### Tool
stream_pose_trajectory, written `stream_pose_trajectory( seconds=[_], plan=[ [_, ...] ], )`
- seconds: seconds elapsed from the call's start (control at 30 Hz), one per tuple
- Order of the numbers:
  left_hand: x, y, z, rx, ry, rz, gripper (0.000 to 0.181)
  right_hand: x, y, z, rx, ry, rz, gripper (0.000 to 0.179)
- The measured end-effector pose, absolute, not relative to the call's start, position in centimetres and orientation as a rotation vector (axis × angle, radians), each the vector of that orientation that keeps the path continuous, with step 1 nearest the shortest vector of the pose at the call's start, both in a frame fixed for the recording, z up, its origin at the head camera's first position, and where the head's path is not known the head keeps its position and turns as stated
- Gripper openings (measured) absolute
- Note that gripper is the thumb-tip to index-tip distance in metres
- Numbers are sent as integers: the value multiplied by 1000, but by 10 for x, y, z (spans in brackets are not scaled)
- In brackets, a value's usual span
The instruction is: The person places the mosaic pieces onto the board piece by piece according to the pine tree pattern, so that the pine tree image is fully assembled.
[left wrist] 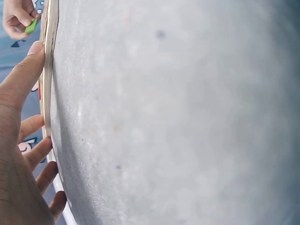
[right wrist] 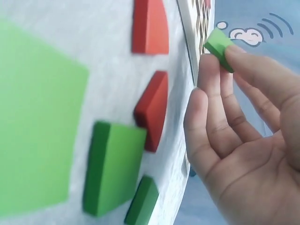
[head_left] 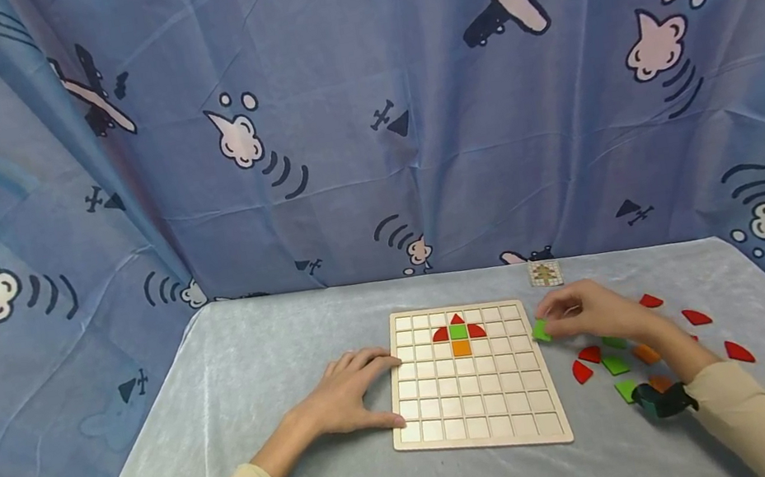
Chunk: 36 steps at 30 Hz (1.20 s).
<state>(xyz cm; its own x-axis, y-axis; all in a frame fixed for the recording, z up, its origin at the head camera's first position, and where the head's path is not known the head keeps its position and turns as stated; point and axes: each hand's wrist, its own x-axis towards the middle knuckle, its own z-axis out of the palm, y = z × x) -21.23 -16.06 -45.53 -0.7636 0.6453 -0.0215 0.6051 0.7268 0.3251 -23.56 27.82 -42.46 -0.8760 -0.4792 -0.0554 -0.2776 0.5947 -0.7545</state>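
My right hand pinches a green square tile between thumb and fingertips, just off the right edge of a wooden grid board. In the right wrist view the same tile sticks out past the thumb. With its fingers spread, my left hand touches the left edge of the board. Set in the upper cells are a red triangle, a green square below it, a red quarter-round piece and another on either side, and an orange square underneath.
Loose pieces lie right of the board, around and under my right forearm: red quarter-rounds, green tiles and orange ones. A small patterned card lies at the table's back edge, before a blue printed curtain.
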Motion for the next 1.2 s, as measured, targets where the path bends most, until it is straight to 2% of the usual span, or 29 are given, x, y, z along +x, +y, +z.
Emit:
stream_pose_trajectory(
  seconds=[0.33,0.8,1.2],
  plan=[
    [-215,-161,-456,1013,2792,453,86,-242,255,-425,-675,2568,-1209,18],
    [-213,-160,-454,1015,2799,453,86,-250,216,-424,-622,2524,-1283,18],
    [-213,-161,-456,1014,2795,455,87,-255,187,-427,-790,2490,-1305,18]
  ],
)
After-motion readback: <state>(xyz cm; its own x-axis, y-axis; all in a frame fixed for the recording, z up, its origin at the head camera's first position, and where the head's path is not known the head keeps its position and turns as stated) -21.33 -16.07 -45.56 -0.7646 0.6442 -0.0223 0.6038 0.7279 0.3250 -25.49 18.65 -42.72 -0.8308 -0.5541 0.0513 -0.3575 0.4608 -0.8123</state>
